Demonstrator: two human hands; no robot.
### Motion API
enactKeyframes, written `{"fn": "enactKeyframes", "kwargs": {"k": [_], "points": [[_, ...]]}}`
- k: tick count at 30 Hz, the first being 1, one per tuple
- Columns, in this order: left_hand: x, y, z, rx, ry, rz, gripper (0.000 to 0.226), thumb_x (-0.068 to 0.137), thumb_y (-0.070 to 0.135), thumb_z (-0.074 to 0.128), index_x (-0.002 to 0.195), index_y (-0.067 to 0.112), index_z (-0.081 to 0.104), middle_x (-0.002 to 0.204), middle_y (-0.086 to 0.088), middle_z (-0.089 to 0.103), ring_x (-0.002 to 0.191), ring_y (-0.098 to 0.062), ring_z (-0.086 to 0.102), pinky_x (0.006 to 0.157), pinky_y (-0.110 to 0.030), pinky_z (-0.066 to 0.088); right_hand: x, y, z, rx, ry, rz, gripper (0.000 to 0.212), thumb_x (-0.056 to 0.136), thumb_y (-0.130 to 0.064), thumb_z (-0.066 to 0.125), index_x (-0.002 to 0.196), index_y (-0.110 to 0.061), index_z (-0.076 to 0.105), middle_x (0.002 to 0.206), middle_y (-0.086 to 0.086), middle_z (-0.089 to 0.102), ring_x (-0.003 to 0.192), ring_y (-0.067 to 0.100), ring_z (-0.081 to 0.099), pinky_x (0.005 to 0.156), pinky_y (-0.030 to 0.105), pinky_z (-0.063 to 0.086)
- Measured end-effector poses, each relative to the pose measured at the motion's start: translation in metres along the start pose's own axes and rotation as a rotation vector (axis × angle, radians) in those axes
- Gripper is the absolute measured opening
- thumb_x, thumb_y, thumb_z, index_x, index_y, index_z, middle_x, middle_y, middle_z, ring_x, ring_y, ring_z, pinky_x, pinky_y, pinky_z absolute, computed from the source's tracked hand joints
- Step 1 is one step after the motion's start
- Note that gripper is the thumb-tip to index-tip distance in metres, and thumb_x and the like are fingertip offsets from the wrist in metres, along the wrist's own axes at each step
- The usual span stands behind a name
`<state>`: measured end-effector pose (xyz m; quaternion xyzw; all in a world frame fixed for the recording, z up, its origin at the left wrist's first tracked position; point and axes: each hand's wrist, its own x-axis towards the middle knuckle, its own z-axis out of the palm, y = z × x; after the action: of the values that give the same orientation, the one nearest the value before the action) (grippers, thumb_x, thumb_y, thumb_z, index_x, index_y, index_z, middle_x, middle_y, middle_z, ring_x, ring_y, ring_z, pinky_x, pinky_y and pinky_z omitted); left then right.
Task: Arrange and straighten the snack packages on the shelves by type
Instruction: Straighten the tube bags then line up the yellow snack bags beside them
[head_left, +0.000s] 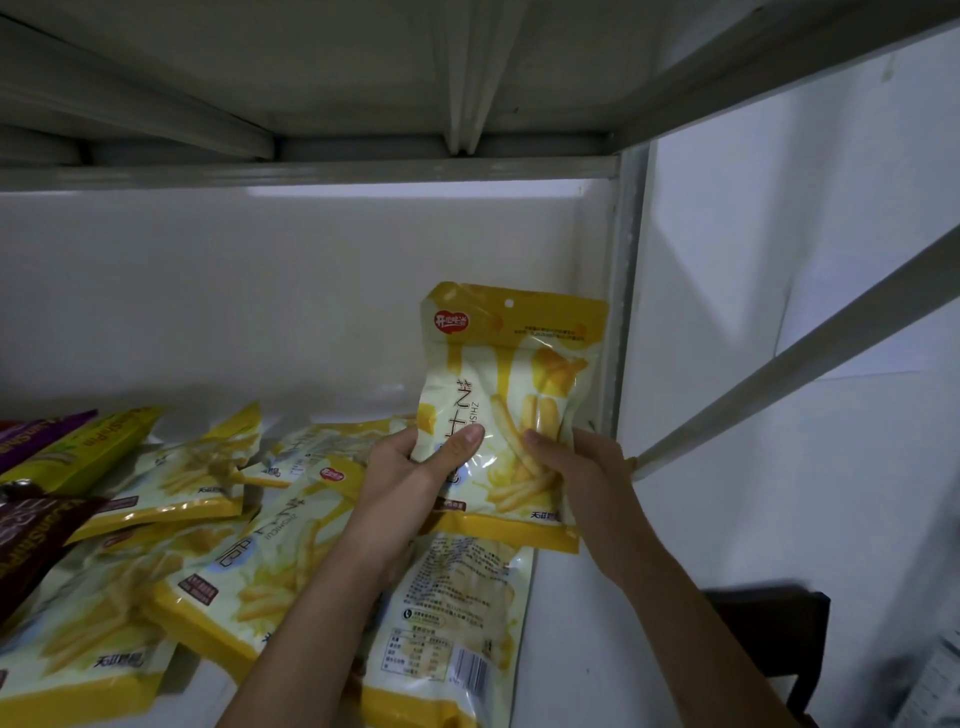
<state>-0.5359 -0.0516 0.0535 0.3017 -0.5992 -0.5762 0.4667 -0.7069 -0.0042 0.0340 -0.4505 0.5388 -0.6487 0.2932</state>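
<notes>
White shelf (566, 613), right corner: yellow snack bag (511, 395) upright.
Left hand (410, 467) and right hand (582, 467) grip its lower edges; loose bags (249, 545) lie left.

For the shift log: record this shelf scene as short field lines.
held item: yellow snack package, upright, front facing the camera
left hand: left hand grips its lower left edge
right hand: right hand grips its lower right edge
position: near the shelf post, at the right end
below it: face-down package lying flat
left side: loose yellow packages, purple packages at the far left
</notes>
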Motion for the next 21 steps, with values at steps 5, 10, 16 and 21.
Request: {"fn": "enactKeyframes", "kwargs": {"k": [5, 10, 16, 21], "points": [[0.0002, 0.0003, 0.0020, -0.025, 0.075, 0.014, 0.027, 0.091, 0.027, 0.077, 0.108, 0.006, 0.076, 0.095, -0.014, 0.081, 0.085, -0.032, 0.080, 0.064, -0.037, 0.065, -0.0029, -0.0027, 0.0090, -0.090, 0.012, -0.074, 0.051, 0.078, -0.060, 0.076, 0.098, -0.014, 0.077, 0.092, 0.008, 0.079, 0.086, 0.025, 0.077, 0.084, 0.051, 0.063], [-0.0020, 0.0044, 0.0026, -0.011, 0.022, -0.017, 0.021, 0.092, 0.028, 0.076, 0.099, 0.008, 0.075, 0.083, -0.006, 0.080, 0.072, -0.021, 0.079, 0.056, -0.027, 0.059, 0.0000, 0.0020, 0.0013, -0.058, 0.015, -0.030, 0.024, 0.090, -0.033, 0.082, 0.098, -0.011, 0.077, 0.093, 0.009, 0.079, 0.089, 0.026, 0.078, 0.087, 0.057, 0.062], [0.0010, 0.0047, -0.0006, -0.054, -0.011, -0.106, 0.023, 0.091, 0.025, 0.077, 0.103, 0.006, 0.078, 0.096, -0.016, 0.081, 0.084, -0.033, 0.080, 0.064, -0.037, 0.065, -0.0021, -0.0003, 0.0012, 0.024, 0.028, -0.041, 0.030, 0.075, -0.033, 0.073, 0.093, -0.009, 0.078, 0.091, 0.012, 0.079, 0.088, 0.029, 0.077, 0.087, 0.056, 0.061], [0.0004, 0.0031, -0.0020, -0.096, 0.006, -0.095, 0.025, 0.093, 0.021, 0.074, 0.110, 0.003, 0.076, 0.101, -0.018, 0.080, 0.091, -0.037, 0.078, 0.071, -0.041, 0.066, -0.0033, -0.0022, 0.0019, 0.057, -0.012, -0.014, 0.040, 0.078, -0.043, 0.082, 0.101, -0.011, 0.078, 0.094, 0.009, 0.080, 0.090, 0.028, 0.078, 0.087, 0.054, 0.063]]}}
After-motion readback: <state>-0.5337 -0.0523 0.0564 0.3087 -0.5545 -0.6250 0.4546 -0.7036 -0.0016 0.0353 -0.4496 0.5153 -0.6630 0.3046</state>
